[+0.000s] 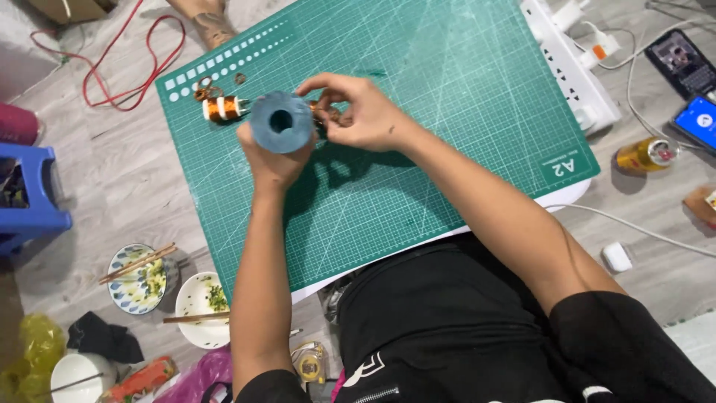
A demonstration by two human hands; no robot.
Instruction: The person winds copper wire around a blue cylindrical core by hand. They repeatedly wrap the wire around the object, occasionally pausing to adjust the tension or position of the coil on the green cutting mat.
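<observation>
Over the green cutting mat (418, 149), both hands meet near its far left part. The left hand (272, 157) is wrapped around a blue-grey spool (281, 122), its hollow core facing up at the camera, fingers curled behind it in a firm grip. Just beside it, touching on the spool's right, the right hand (365, 112) has its fingertips pinched together on something small and copper-coloured (322, 112); exactly what it is, I cannot tell, it is mostly hidden by the fingers. Left of the spool, lying on the mat, there's a copper wire coil (224, 108) wound on a white bobbin, with a loose curl of copper wire (205, 91) just above it.

Moving outward: a white power strip (570, 67) runs along the mat's right edge, with two phones (690, 82) and a yellow can (645, 153) on the floor beyond. To the left, a red cable (127, 67) loops across the floor, a blue stool (33, 198) sits at the edge, and bowls with chopsticks (168, 287) lie near the left elbow.
</observation>
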